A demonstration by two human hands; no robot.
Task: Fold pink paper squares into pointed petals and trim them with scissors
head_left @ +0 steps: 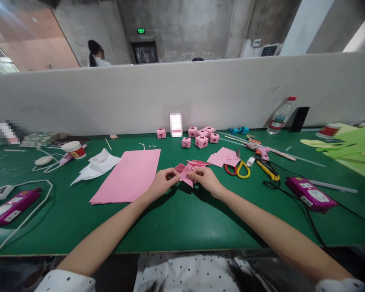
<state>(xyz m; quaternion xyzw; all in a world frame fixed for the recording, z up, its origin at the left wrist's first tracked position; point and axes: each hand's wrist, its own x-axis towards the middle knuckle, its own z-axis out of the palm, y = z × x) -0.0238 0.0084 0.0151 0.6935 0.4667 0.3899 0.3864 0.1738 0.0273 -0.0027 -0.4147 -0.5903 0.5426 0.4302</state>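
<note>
Between my two hands is a partly folded piece of pink paper [187, 177], raised a little over the green table. My left hand [165, 181] pinches its left side between thumb and fingers. On the other side my right hand [207, 181] pinches it the same way. Just behind lie several folded pink paper pieces [199, 163]. A stack of pink paper squares [222, 157] rests to the right of them, and a large pink paper sheet [130, 174] lies left of my left hand. Several finished-looking pink paper cubes [201, 141] stand farther back.
Scissors with red and yellow handles [243, 169], a yellow cutter [269, 169], a pink glue gun [263, 152] and a purple power strip [310, 194] lie on the right. Crumpled white paper [99, 165] and a paper cup [74, 150] are left. A lit phone [175, 124] leans against the partition [124, 97].
</note>
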